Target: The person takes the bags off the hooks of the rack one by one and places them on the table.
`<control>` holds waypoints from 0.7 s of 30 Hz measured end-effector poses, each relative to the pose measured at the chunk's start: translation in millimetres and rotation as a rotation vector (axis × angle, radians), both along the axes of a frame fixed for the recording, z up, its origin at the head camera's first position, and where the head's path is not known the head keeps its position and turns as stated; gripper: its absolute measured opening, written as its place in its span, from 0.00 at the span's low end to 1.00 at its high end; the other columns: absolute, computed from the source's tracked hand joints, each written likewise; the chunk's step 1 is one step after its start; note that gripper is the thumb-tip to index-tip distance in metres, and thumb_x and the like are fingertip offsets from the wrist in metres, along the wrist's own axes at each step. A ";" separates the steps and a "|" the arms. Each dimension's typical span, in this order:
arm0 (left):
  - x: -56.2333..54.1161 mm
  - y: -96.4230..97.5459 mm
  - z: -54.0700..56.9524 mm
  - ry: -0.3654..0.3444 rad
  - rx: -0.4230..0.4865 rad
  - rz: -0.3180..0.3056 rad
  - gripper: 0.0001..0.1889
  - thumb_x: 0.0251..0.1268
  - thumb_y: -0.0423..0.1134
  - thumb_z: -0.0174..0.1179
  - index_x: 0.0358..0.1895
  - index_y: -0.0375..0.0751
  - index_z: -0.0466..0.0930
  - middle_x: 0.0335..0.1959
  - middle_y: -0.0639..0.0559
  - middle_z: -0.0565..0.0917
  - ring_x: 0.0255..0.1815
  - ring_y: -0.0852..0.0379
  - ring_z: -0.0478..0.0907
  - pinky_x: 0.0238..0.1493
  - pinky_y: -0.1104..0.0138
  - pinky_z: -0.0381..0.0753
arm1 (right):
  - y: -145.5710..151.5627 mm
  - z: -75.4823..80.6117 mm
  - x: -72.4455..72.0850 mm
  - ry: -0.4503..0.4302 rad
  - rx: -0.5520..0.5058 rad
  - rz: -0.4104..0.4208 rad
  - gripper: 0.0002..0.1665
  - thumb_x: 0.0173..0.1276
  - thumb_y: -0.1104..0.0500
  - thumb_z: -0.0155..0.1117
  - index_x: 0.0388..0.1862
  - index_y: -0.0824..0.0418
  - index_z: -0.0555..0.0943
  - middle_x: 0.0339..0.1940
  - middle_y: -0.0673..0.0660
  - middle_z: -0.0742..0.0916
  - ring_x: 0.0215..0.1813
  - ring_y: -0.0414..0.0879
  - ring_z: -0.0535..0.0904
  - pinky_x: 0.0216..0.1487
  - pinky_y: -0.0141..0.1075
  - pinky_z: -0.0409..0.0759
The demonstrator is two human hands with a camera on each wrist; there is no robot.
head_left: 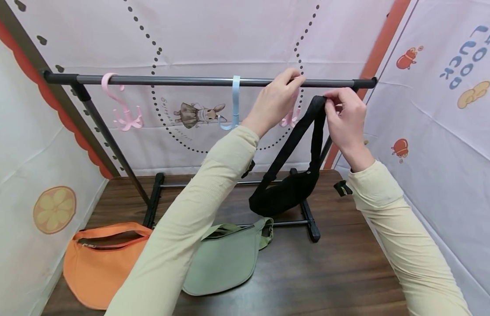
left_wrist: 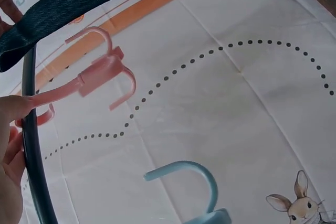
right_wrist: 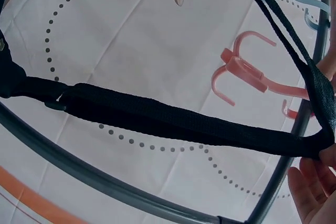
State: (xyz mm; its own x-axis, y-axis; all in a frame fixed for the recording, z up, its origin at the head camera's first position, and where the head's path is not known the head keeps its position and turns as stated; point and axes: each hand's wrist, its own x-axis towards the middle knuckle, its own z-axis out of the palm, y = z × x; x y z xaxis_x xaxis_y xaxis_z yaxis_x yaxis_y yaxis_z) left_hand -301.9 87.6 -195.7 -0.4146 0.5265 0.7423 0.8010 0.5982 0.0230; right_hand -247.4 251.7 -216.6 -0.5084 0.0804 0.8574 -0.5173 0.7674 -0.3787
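A black sling bag hangs by its strap from my right hand, which pinches the top of the loop just in front of the rail's right part. My left hand is at the dark metal rail, with thumb and fingers gripping the stem of a pink hook that hangs there. In the head view this hand covers most of that hook. The strap loop is close to the hook's right side, apart from its lower prongs.
Another pink hook and a light blue hook hang further left on the rail. An orange bag and a sage green bag lie on the wooden table. The rack's black foot stands behind them.
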 end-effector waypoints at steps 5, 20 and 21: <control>5.4 -7.2 -7.5 0.042 0.041 0.024 0.16 0.65 0.31 0.46 0.54 0.37 0.75 0.56 0.44 0.73 0.58 0.53 0.69 0.57 0.72 0.69 | -1.9 6.3 1.6 0.025 -0.013 -0.004 0.11 0.64 0.68 0.50 0.33 0.70 0.81 0.29 0.62 0.81 0.31 0.42 0.74 0.31 0.19 0.67; 44.1 -33.8 -76.1 -0.071 0.163 -0.254 0.23 0.58 0.41 0.59 0.54 0.31 0.73 0.51 0.42 0.75 0.54 0.52 0.72 0.58 0.72 0.67 | -4.2 16.1 3.7 0.012 -0.028 -0.024 0.12 0.65 0.67 0.51 0.35 0.68 0.82 0.32 0.60 0.83 0.32 0.38 0.73 0.32 0.19 0.65; 45.9 -35.4 -82.5 -0.088 0.165 -0.260 0.23 0.58 0.42 0.59 0.54 0.31 0.72 0.52 0.42 0.75 0.55 0.52 0.72 0.59 0.71 0.67 | -4.4 16.7 3.7 0.012 -0.028 -0.026 0.12 0.65 0.67 0.51 0.35 0.68 0.82 0.32 0.60 0.83 0.32 0.39 0.73 0.32 0.19 0.65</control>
State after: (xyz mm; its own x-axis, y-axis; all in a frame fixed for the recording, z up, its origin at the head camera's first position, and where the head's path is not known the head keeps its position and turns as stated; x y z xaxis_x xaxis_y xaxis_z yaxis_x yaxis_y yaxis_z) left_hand -256.0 52.2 -278.2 -0.3484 0.4984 0.7939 0.9171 0.3564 0.1788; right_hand -243.7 247.3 -199.9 -0.4957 0.1177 0.8605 -0.5019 0.7698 -0.3944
